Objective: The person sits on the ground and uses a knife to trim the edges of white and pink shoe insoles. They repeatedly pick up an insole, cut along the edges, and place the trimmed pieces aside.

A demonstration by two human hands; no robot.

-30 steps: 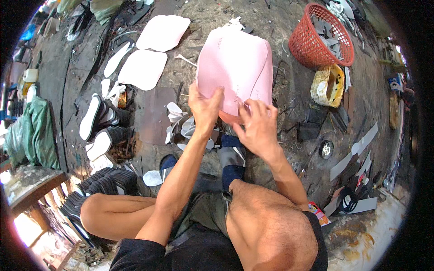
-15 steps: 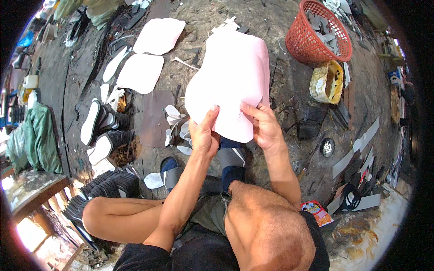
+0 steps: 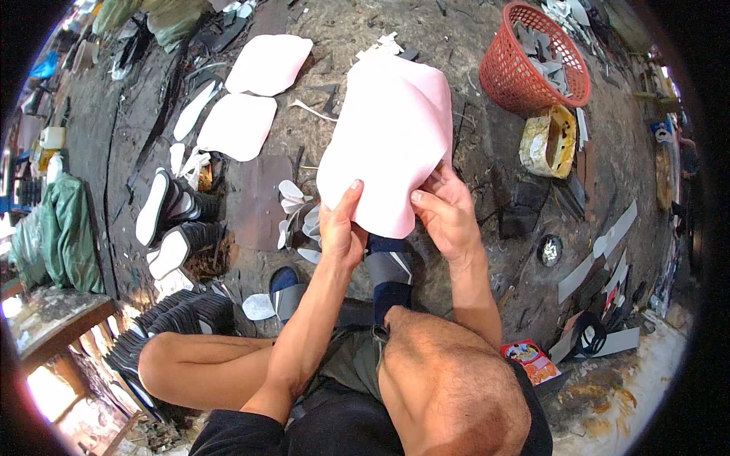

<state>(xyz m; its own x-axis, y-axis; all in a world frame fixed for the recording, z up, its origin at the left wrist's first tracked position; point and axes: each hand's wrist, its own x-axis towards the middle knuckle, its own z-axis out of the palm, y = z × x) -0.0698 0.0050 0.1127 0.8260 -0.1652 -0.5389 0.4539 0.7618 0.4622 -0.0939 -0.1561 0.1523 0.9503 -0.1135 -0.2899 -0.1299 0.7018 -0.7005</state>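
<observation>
A large pale pink sheet (image 3: 391,137) with a wavy cut outline is held out in front of me above the floor. My left hand (image 3: 344,228) pinches its near left edge, thumb on top and fingers underneath. My right hand (image 3: 447,209) grips the near right edge, which curls up beside the thumb; some of its fingers are hidden behind the sheet. Two similar pale pieces (image 3: 237,125) (image 3: 270,64) lie flat on the floor to the left.
An orange-red basket (image 3: 525,72) of grey scraps stands at the far right, beside a yellow tub (image 3: 549,140). Stacks of dark soles with white tops (image 3: 171,251) sit at the left. Grey strips (image 3: 597,251) and a round metal dish (image 3: 550,250) lie right.
The right edge of the sheet has curled over more, and my right hand has shifted slightly right and down along it. My left hand stays nearly in place.
</observation>
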